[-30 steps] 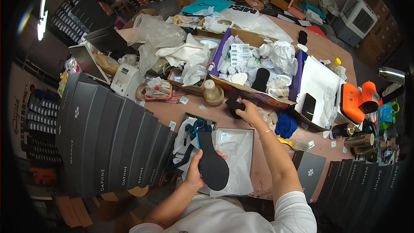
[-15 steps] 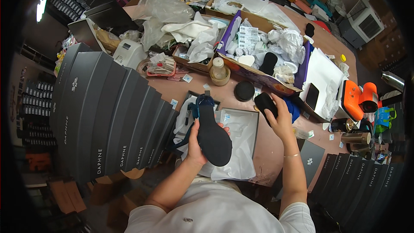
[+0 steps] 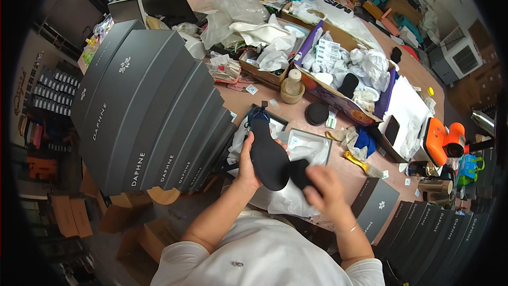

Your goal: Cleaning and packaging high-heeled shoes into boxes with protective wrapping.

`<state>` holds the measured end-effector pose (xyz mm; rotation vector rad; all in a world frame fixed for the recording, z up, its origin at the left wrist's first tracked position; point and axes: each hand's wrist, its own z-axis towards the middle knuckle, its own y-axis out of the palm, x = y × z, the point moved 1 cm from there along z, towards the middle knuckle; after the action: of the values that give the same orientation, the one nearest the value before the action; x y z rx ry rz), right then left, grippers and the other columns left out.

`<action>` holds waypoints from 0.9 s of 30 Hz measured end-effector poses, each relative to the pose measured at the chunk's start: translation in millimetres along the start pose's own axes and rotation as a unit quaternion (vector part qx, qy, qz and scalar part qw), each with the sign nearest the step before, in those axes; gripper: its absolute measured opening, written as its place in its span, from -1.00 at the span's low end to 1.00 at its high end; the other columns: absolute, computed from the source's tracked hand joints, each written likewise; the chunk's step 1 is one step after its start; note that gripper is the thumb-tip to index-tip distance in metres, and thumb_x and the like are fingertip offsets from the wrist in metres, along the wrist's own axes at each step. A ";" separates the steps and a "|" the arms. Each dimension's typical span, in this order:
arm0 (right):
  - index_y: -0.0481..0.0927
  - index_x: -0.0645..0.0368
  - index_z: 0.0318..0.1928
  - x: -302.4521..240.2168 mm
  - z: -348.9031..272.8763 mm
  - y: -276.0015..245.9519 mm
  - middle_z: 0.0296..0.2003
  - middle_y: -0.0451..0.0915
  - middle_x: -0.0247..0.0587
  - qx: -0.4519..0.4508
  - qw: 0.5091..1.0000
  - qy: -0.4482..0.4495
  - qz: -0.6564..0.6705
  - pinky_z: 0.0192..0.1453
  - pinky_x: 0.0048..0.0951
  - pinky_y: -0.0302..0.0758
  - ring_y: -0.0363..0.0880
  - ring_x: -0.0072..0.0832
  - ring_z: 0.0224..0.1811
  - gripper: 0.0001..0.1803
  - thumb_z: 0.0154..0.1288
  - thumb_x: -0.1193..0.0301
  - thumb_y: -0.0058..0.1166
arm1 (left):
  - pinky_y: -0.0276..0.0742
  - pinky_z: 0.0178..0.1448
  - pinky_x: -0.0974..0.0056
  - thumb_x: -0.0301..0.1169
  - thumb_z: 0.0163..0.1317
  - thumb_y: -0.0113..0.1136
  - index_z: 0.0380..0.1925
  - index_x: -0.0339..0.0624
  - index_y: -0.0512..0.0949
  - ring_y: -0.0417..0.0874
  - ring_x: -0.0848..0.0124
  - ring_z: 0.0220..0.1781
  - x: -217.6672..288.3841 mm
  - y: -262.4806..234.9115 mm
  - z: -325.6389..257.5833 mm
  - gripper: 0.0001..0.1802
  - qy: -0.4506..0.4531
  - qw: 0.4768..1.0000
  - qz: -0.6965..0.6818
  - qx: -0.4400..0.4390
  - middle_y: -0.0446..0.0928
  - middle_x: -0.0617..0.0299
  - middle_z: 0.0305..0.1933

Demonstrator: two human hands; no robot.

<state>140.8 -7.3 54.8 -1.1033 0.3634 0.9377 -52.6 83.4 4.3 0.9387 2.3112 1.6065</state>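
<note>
A dark sandal [image 3: 270,151] is held sole up above the work table, its blue heel part pointing away from me. My left hand [image 3: 248,164] is closed round its left side, with fingertips showing past the right edge. A black oval pad [image 3: 299,172] is in my right hand [image 3: 327,190], against or very close to the right side of the sole's front. That hand is smeared by motion. Below lies an open shoe box [image 3: 312,134] lined with white tissue paper [image 3: 286,198]. Left of it, another box with tissue is partly hidden behind the sandal.
Tall dark shoe boxes [image 3: 153,106] lean at left; more boxes [image 3: 434,233] stand at right. Beyond are a round black tin [image 3: 317,113], a bottle in a tape roll [image 3: 292,87], a yellow-handled brush [image 3: 357,163], a blue cloth [image 3: 365,140] and a purple carton [image 3: 338,98] of paper.
My right hand has brought the black pad from beside the round tin down and left to the sole. The brush and a pale cloth now show. My view has shifted a little.
</note>
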 end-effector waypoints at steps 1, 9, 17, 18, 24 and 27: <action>0.60 0.16 0.00 -25.9 -10.3 8.8 -0.15 0.56 -0.14 -0.057 0.998 -0.020 -0.014 -0.11 -0.31 0.52 0.56 -0.25 -0.20 -0.50 -0.06 0.46 0.31 | 0.44 0.19 -0.02 0.13 0.32 -0.12 0.07 -0.07 0.40 0.59 0.18 -0.06 -5.8 0.5 -1.0 -0.43 -0.005 1.000 0.004 -0.027 0.55 0.13 -0.19; 0.58 0.08 -0.30 -67.4 -39.2 47.0 -0.48 0.44 -0.32 0.080 0.995 -0.007 -0.064 -0.41 -0.39 0.39 0.46 -0.35 -0.46 -0.81 -0.02 0.47 0.18 | 0.58 -0.06 0.12 0.10 0.27 -0.04 -0.01 -0.10 0.46 0.64 0.14 -0.18 -44.4 0.6 -36.2 -0.46 -0.080 0.988 0.125 0.036 0.58 0.07 -0.29; 0.56 0.11 -0.29 -77.5 -21.0 32.9 -0.45 0.47 -0.33 0.145 0.987 -0.021 -0.063 -0.45 -0.40 0.36 0.45 -0.40 -0.49 -0.76 -0.07 0.46 0.22 | 0.61 -0.11 0.16 0.13 0.28 -0.13 -0.19 -0.19 0.51 0.65 0.17 -0.21 -45.5 29.3 -46.9 -0.42 -0.038 0.982 0.186 -0.013 0.57 0.10 -0.27; 0.56 0.11 -0.30 -80.7 -27.3 33.9 -0.46 0.46 -0.32 0.157 0.984 -0.035 -0.078 -0.45 -0.40 0.37 0.45 -0.40 -0.49 -0.76 -0.08 0.46 0.22 | 0.62 -0.13 0.17 0.12 0.28 -0.12 -0.20 -0.20 0.52 0.65 0.18 -0.21 -46.7 33.9 -49.1 -0.43 -0.044 0.980 0.194 0.000 0.57 0.10 -0.28; 0.51 0.13 -0.37 -71.2 1.8 22.9 -0.45 0.44 -0.19 0.188 0.977 0.029 -0.096 -0.42 -0.28 0.42 0.47 -0.22 -0.46 -0.86 0.01 0.48 0.17 | 0.51 0.12 0.14 0.07 0.37 -0.22 -0.01 -0.08 0.43 0.57 0.30 0.04 -84.1 -28.8 -52.8 -0.49 -0.084 0.988 0.126 -0.041 0.53 0.14 -0.04; 0.48 0.10 -0.38 -77.8 -33.6 39.4 -0.46 0.41 -0.26 0.170 0.983 0.015 -0.075 -0.39 -0.33 0.40 0.45 -0.30 -0.44 -0.86 -0.02 0.44 0.12 | 0.57 0.00 0.20 0.06 0.33 -0.15 -0.17 -0.13 0.51 0.61 0.30 -0.08 -75.5 -16.8 -56.3 -0.51 -0.093 0.978 0.178 -0.058 0.56 0.19 -0.17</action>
<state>70.5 -67.4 68.7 -0.8196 0.4397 0.6953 -26.7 -8.4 -3.5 1.4696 1.9835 1.6722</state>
